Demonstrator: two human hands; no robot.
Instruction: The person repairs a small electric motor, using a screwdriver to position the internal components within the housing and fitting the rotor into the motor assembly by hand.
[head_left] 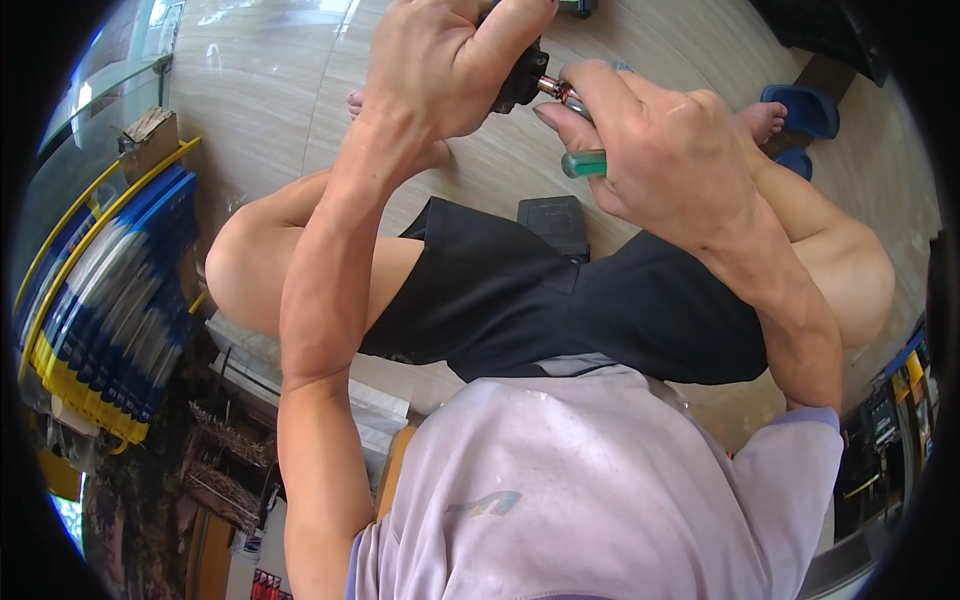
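My left hand (440, 65), at the top centre, is wrapped round a black part (522, 82) that is partly hidden by the fingers and cut off by the upper edge. A short copper-coloured metal piece (549, 86) sticks out of its right side, towards my right hand (660, 140). The fingers of my right hand are closed round a tool whose green handle (583, 164) shows below the thumb. Thin metal shows between the fingertips beside the copper-coloured piece; whether the two touch is too small to tell.
A black case (554, 226) lies on the tiled floor between my legs. A yellow rack (100, 215) with blue packets (140, 270) stands at the left, a cardboard box (150, 145) at its top. Blue plastic (808, 110) lies beyond my right foot.
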